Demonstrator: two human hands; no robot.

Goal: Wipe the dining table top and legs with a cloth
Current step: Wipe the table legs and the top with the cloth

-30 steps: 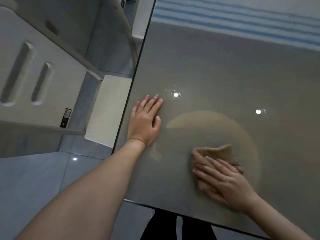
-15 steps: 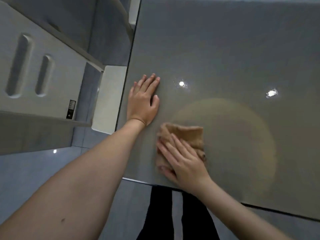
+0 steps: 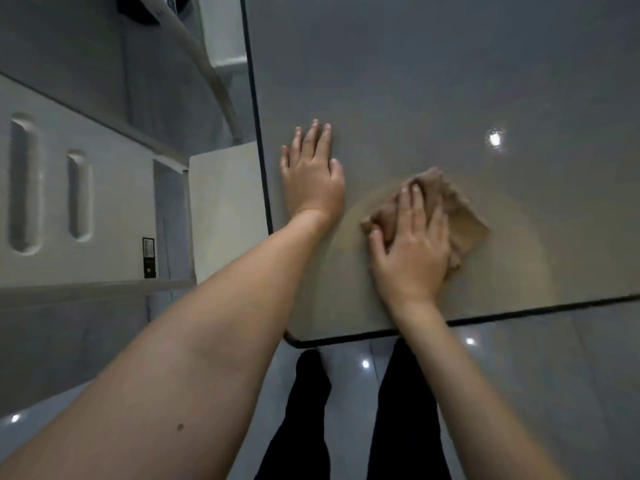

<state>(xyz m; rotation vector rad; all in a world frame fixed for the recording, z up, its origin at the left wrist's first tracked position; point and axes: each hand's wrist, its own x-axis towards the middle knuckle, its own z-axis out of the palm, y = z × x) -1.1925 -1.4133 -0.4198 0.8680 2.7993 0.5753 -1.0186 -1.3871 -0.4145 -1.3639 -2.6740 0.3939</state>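
Table legs hidden; tabletop (image 3: pixel 433 81) runs off the frame at 12 and 3 o'clock.
The right hand (image 3: pixel 412 251) presses flat, fingers spread, covering half the crumpled tan cloth (image 3: pixel 464 223) near the table's 6 o'clock edge; left hand (image 3: pixel 311 174) lies flat, fingers together, at the cloth's 9 o'clock.

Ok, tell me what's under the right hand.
The right hand lies flat on a crumpled brown cloth on the table top. The cloth's middle and the table beneath are covered.
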